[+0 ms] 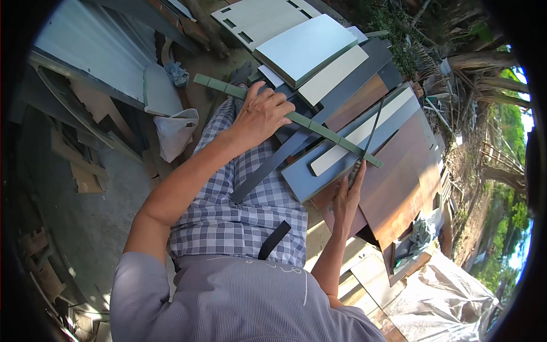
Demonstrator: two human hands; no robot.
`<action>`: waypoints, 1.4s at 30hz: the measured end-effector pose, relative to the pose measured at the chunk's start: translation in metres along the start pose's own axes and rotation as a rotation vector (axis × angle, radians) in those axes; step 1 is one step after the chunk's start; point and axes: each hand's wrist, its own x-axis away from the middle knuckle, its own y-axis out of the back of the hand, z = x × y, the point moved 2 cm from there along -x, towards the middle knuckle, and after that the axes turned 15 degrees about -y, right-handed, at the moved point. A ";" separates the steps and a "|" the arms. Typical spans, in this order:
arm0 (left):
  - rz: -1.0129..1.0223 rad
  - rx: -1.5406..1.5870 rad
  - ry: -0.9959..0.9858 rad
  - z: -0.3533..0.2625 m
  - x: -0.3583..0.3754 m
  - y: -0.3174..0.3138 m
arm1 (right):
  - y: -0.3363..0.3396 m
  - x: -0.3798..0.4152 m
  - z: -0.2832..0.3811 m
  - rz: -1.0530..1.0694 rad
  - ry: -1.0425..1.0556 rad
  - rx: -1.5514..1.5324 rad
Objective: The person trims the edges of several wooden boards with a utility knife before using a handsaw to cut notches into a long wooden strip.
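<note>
From where I stand, the person's left hand [263, 111] is curled over a long green strip [319, 129] scored with cross lines, gripping it toward its far left end. The strip slants above the lap, its right end nearer, over a cream board [337, 159] and a wood-grain panel [393, 174]. The right hand [347, 196] is closed around a thin dark tool [373, 128], which crosses the strip near that right end; whether its index fingertip touches the strip, I can't tell.

A blue-grey board [305, 179] with a cream strip [336, 157] directly on it.
</note>
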 end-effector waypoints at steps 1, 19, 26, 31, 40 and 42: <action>-0.008 -0.029 -0.050 0.007 -0.011 0.004 | -0.002 -0.005 -0.004 0.001 -0.004 0.000; 0.061 0.087 -0.246 -0.057 -0.138 -0.075 | -0.009 -0.036 0.017 -0.118 0.079 0.061; -0.052 0.087 -0.349 -0.062 -0.129 -0.121 | -0.006 -0.022 0.037 0.027 -0.200 -0.151; -0.105 0.021 -0.366 -0.063 -0.126 -0.123 | -0.014 -0.020 0.049 0.009 -0.185 -0.445; -0.173 -0.009 -0.344 -0.068 -0.127 -0.122 | -0.010 -0.021 0.044 0.008 -0.191 -0.371; -0.182 -0.013 -0.340 -0.067 -0.127 -0.123 | -0.013 -0.020 0.044 0.023 -0.187 -0.390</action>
